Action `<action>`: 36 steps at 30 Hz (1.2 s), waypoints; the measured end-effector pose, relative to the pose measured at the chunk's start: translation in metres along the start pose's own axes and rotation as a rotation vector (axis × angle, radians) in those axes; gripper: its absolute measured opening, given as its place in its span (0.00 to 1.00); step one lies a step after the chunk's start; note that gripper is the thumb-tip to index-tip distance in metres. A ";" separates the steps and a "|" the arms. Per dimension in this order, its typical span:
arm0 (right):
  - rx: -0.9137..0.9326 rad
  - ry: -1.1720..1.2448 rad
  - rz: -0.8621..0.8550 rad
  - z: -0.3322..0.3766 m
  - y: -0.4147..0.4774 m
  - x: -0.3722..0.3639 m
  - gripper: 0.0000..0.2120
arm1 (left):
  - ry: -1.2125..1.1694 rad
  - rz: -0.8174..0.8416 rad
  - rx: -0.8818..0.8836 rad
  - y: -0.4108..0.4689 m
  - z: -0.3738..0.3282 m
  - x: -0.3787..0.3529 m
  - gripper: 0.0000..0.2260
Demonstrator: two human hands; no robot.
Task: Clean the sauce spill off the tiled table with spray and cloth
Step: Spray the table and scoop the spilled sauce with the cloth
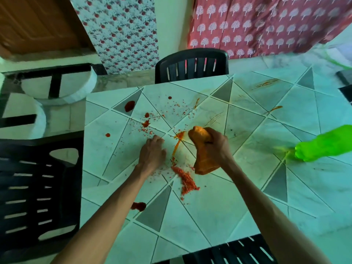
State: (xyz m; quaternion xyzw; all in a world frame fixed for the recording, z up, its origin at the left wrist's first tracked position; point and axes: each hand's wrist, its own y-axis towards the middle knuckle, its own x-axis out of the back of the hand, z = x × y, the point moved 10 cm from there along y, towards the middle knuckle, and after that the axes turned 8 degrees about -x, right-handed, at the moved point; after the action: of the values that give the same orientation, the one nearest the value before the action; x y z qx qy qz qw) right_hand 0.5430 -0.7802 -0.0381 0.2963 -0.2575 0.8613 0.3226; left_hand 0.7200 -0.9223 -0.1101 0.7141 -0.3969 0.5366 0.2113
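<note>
Pretty messy tiled table (219, 216) here. The green spray bottle (323, 143) lies on its side at 3 o'clock. At centre the person's right hand (215, 145) grips the orange cloth (203, 159) in a fist. The left hand (152, 151) rests loose-fingered on the tiles at its 9 o'clock, holding nothing. The sauce spill (187, 181) is scattered from centre to 10 o'clock.

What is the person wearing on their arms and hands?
Nothing visible. The left hand and right hand are ungloved, with no watch, bracelet or ring showing. The left arm and right arm are bare to the frame edge, no sleeves in view.
</note>
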 end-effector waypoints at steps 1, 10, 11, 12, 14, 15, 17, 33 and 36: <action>-0.001 -0.006 -0.039 0.007 0.014 0.004 0.18 | 0.019 0.015 -0.044 0.002 0.002 0.001 0.17; 0.073 -0.447 -0.254 0.058 0.133 0.006 0.21 | -0.035 -0.133 -0.022 -0.003 0.059 0.034 0.22; 0.070 -0.487 -0.259 0.062 0.145 0.002 0.23 | -0.023 -0.145 -0.023 -0.002 0.067 0.037 0.22; 0.063 -0.510 -0.268 0.064 0.155 0.000 0.24 | -0.006 -0.146 -0.027 -0.002 0.072 0.038 0.22; 0.047 -0.546 -0.273 0.067 0.175 -0.004 0.25 | 0.021 -0.129 -0.022 -0.002 0.084 0.034 0.23; 0.042 -0.567 -0.258 0.064 0.185 -0.008 0.24 | 0.027 -0.126 -0.018 -0.002 0.088 0.032 0.23; 0.029 -0.594 -0.175 0.054 0.201 -0.022 0.24 | 0.009 -0.124 -0.008 -0.002 0.096 0.028 0.22; 0.319 -0.607 0.210 0.048 0.041 -0.125 0.27 | -0.077 -0.118 -0.018 -0.007 0.087 0.034 0.16; 0.326 -0.598 0.249 0.038 0.000 -0.129 0.25 | -0.074 -0.104 -0.014 -0.011 0.084 0.037 0.15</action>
State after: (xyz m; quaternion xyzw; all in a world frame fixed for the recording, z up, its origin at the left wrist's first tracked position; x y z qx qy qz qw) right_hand 0.6358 -0.8566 -0.0989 0.5490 -0.2338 0.7990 0.0741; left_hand 0.7828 -0.9895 -0.1027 0.7517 -0.3702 0.4955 0.2291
